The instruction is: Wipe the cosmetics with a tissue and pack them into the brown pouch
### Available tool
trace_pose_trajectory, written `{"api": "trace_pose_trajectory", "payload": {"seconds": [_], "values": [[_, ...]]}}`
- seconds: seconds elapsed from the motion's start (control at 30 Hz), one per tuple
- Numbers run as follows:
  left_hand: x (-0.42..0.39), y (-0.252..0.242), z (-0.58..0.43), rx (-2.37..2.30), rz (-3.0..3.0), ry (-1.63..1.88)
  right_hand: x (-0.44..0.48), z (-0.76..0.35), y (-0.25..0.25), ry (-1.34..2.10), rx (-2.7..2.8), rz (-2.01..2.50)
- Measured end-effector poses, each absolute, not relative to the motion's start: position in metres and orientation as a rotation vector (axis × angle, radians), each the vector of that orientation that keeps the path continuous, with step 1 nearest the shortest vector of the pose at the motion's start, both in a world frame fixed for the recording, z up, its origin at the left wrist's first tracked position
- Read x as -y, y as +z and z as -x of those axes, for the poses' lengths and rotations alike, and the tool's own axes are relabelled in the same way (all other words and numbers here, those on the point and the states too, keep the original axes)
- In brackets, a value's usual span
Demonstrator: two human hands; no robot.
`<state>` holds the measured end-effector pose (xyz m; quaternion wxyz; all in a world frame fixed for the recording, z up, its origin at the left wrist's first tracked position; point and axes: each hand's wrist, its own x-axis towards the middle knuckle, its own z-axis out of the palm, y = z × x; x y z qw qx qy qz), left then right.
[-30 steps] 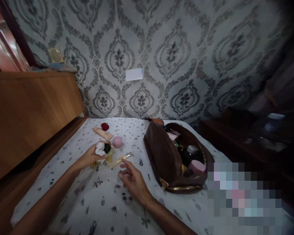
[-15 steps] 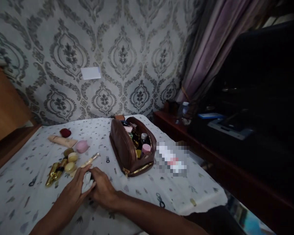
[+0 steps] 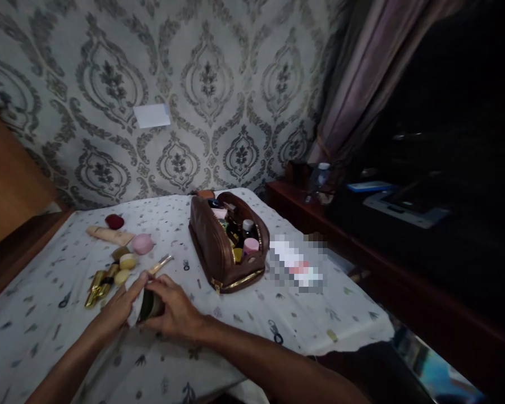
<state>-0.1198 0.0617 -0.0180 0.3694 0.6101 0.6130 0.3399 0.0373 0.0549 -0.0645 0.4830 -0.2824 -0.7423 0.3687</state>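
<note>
My left hand [image 3: 116, 310] is closed on a white wipe or tissue [image 3: 134, 307], pressing it against a dark green round container [image 3: 150, 306]. Around the other side of that container curl the fingers of my right hand [image 3: 177, 310]; its exact kind is partly hidden. Just beyond my fingertips lies a slim brush-like item [image 3: 161, 262] with a clear end. Gold tubes [image 3: 96, 289], small round yellowish pots [image 3: 122, 277] and a pink rounded item [image 3: 142, 243] lie to the left. On the right stands a brown makeup bag [image 3: 208, 241], unzipped, with bottles and jars inside.
A beige tube [image 3: 109, 235] and a dark red sponge-shaped item [image 3: 115, 221] lie at the back left of the patterned cloth [image 3: 219, 353]. Right of the bag is a pixelated pack [image 3: 297, 261]. A dark red ledge [image 3: 294, 207] runs along the right, with a plastic bottle [image 3: 320, 175].
The dark green container now shows between my hands, where mostly white tissue showed before. My right hand has turned and its fingers are more spread around it. The view has shifted slightly.
</note>
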Motion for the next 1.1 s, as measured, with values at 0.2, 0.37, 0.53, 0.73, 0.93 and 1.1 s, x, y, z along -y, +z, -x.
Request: {"api": "trace_pose_trajectory", "payload": {"seconds": [0.2, 0.37, 0.53, 0.73, 0.93, 1.1], "values": [[-0.052, -0.004, 0.105, -1.330, -0.912, 0.845, -0.059, -0.035, -0.056, 1.440, 1.448, 0.544], [-0.053, -0.007, 0.103, -1.211, -0.871, 0.894, -0.058, -0.037, -0.050, 1.666, 1.336, 0.489], [-0.054, -0.017, 0.102, -1.206, -0.951, 0.972, -0.059, -0.040, -0.056, 1.202, 1.642, 0.654], [-0.054, -0.019, 0.102, -1.271, -1.118, 1.104, -0.056, -0.042, -0.061, 0.676, 1.926, 0.902], [-0.060, -0.017, 0.111, -1.282, -1.175, 1.068, -0.056, -0.042, -0.061, 0.675, 1.955, 0.825], [-0.064, -0.020, 0.112, -1.249, -0.994, 1.015, -0.058, -0.041, -0.059, 0.864, 1.807, 0.697]]}}
